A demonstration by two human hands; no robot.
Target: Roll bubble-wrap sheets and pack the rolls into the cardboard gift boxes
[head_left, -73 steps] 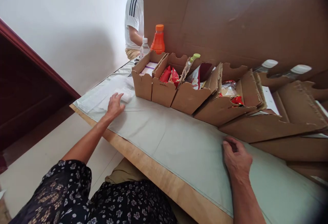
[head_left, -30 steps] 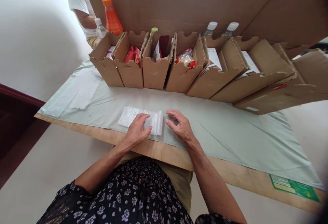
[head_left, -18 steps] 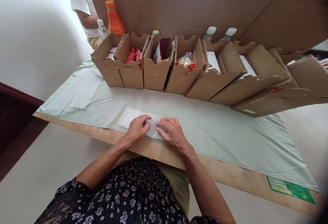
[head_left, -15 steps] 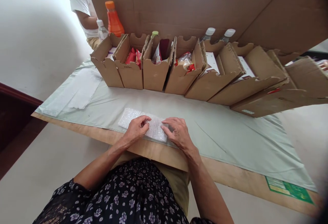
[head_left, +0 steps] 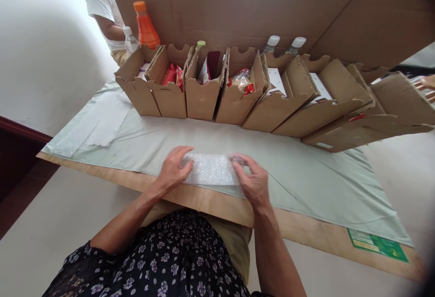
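A clear bubble wrap piece (head_left: 211,169), folded into a flat strip, lies near the front edge of the table between my hands. Its left end is in my left hand (head_left: 174,166), thumb and fingers closed on it. At the other end my right hand (head_left: 253,180) grips the strip, with its fingertips a little blurred. Whether anything is wrapped inside the strip I cannot tell.
Open cardboard bins (head_left: 204,100) stand in a row behind, holding red packets (head_left: 172,75) and white boxes (head_left: 276,81). More bubble wrap sheets (head_left: 108,118) lie at the left. An orange bottle (head_left: 146,27) stands behind the bins, near another person's arm (head_left: 108,27).
The bubble wrap has shifted right and now lies straighter along the table edge. My hands have moved apart, the right one outward to the strip's right end.
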